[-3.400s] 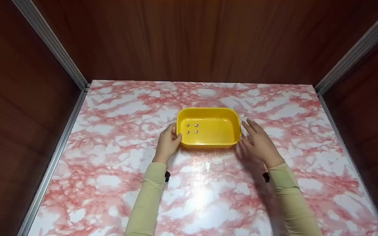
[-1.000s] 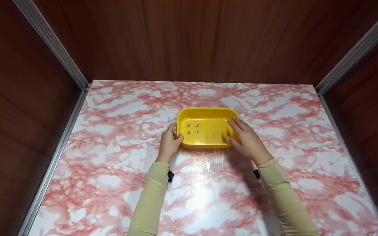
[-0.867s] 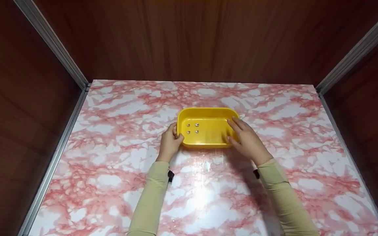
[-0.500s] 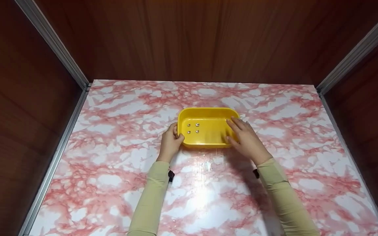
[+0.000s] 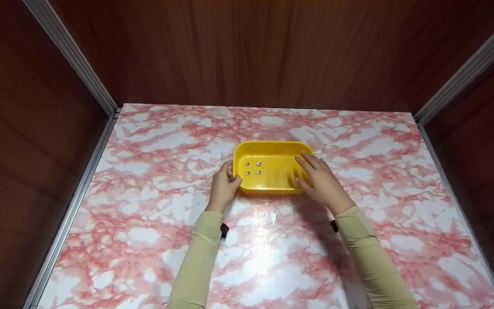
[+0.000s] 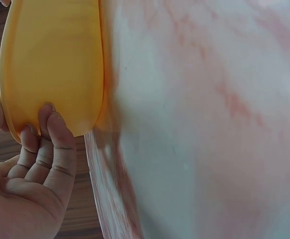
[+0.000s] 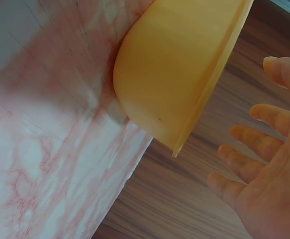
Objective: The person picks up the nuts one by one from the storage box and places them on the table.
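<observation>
A yellow rectangular plastic tub [image 5: 272, 148] with rounded corners sits mid-table. My left hand [image 5: 222, 188] grips its left end, the thumb at the near corner of the rim. In the left wrist view, the curled fingers [image 6: 60, 132] of that hand press against the outer wall. Over the tub's right end hovers my right hand [image 5: 323, 184], fingers spread and holding nothing. The right wrist view shows those fingers [image 7: 256, 142] apart from the wall, above the rim. Several small shiny silvery pieces [image 5: 259, 163] lie in two rows on the tub's floor, toward the left.
The table top [image 5: 144, 236] has a red and white marbled pattern. Dark wood panels [image 5: 247, 51] enclose it at the back and both sides, with grey metal rails [image 5: 69, 56] along the corners.
Since the oldest frame, my right hand has moved left from beside the tub to over its right end. Over the last second both hands and the small pieces stay nearly still.
</observation>
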